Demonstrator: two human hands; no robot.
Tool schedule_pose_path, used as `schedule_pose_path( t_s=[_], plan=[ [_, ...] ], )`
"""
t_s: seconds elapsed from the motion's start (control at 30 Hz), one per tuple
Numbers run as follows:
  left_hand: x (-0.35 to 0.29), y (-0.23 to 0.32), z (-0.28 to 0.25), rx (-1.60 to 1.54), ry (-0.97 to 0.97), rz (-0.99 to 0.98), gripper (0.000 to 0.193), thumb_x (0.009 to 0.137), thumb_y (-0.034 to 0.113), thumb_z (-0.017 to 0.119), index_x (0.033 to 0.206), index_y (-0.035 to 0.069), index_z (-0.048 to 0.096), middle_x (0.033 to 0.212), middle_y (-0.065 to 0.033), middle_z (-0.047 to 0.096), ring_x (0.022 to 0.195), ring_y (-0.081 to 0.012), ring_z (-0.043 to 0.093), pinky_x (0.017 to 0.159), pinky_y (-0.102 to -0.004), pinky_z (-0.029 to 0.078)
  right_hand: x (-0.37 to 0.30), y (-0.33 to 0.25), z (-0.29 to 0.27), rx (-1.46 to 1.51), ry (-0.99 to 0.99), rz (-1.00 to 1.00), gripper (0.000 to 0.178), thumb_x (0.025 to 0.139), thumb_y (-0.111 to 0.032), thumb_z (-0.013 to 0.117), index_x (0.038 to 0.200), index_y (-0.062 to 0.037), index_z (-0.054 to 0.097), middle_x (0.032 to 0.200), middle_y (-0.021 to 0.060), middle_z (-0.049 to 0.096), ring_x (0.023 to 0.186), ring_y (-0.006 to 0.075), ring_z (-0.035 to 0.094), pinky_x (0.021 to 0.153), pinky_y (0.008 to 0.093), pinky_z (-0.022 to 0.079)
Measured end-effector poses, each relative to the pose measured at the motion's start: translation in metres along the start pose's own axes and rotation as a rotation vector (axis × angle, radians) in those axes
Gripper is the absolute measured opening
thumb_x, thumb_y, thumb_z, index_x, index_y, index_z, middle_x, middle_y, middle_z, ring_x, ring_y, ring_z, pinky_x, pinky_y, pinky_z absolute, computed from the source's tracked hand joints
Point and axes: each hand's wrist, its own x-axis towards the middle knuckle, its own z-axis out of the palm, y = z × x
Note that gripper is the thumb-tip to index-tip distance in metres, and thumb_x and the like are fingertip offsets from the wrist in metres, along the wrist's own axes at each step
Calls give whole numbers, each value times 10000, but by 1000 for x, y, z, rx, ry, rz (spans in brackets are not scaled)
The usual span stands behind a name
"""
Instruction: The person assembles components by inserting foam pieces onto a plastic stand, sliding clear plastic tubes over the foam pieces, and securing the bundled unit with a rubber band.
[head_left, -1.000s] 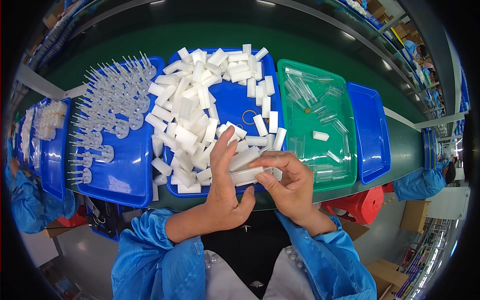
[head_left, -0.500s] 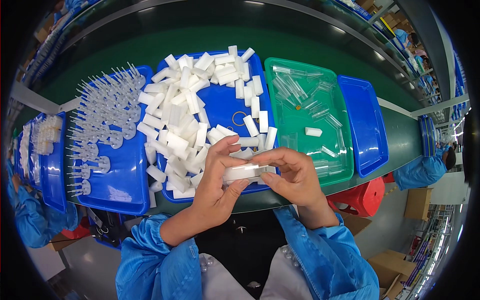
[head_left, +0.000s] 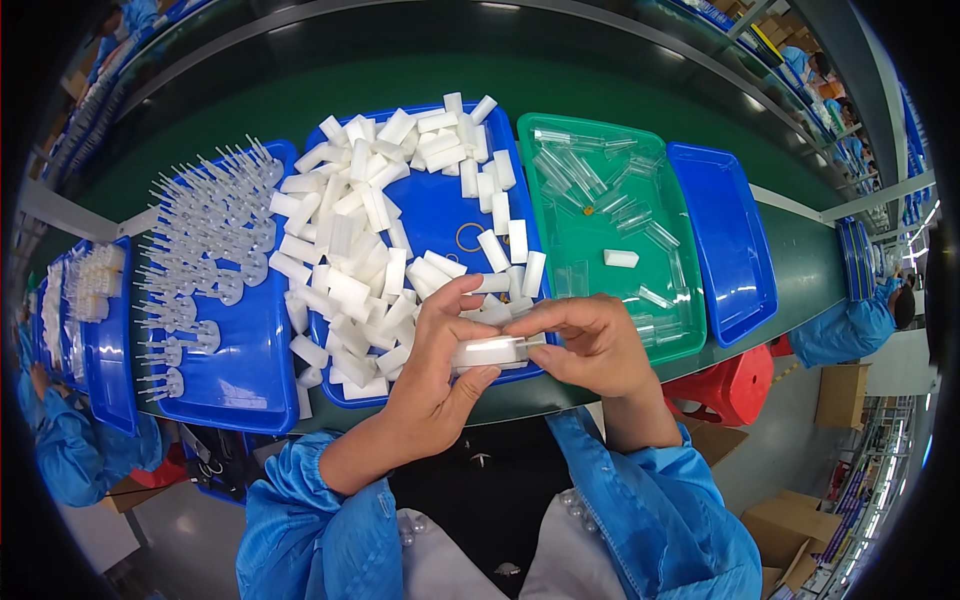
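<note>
My left hand (head_left: 430, 375) is closed around a white block (head_left: 487, 351), its thumb below and fingers above. At the block's right end, my right hand (head_left: 595, 345) pinches a small clear piece, seemingly the end of a clear tube (head_left: 535, 342). How far that tube reaches into or along the block cannot be told. Both hands meet above the near edge of a blue tray (head_left: 430, 215), where many similar white blocks (head_left: 345, 235) are heaped. Clear tubes (head_left: 570, 170) lie in the green tray (head_left: 625, 285) to the right, with a single white block (head_left: 620, 258) among them.
Left of the heap, a blue tray (head_left: 225, 385) holds rows of translucent discs with thin upright stems (head_left: 205, 225). At far right stands another blue tray (head_left: 725, 240). A red stool (head_left: 735, 390) is below the table's right edge. Co-workers in blue sleeves (head_left: 840, 330) sit at both sides.
The block and the clear piece have turned slightly and now lie more nearly in line. My right fingertips have shifted a little to the right; both hands keep their grip.
</note>
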Motion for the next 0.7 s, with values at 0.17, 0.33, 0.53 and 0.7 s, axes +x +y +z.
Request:
schedule_pose_path(
  t_s=[0.17, 0.33, 0.53, 0.7],
  plan=[
    [3, 1, -3, 74, -138, 20, 229, 870, 115, 550, 1073, 40, 474, 1343, -209, 266, 1152, -348, 390, 937, -427, 356, 3, -10, -14, -199, -89, 7, 183, 726, -25, 691, 908, -14, 686, 817, 72, 686, 803, 117, 630, 711, 241, 473],
    [11, 4, 3, 121, -162, -14, 218, 857, 88, 560, 1052, 42, 476, 1349, -210, 270, 1151, -339, 394, 939, -431, 360, 3, -17, -28, -431, -139, 85, 171, 669, -48, 758, 831, -29, 706, 767, 75, 682, 742, 166, 613, 685, 266, 460],
    [11, 13, -3, 244, -162, 57, 269, 793, -7, 594, 1034, 12, 476, 1326, -238, 272, 1143, -394, 395, 931, -428, 373, 4, -26, -22, -570, -121, 99, 163, 678, -113, 760, 824, -63, 706, 736, 92, 673, 690, 179, 635, 624, 278, 474],
    [3, 1, 4, 252, -151, 118, 297, 735, -45, 610, 1003, -11, 487, 1310, -280, 287, 1170, -429, 356, 932, -425, 365, -5, -18, -21, -641, -139, 94, 126, 689, -110, 755, 801, -79, 706, 758, 86, 678, 686, 194, 631, 644, 305, 475]
  ],
)
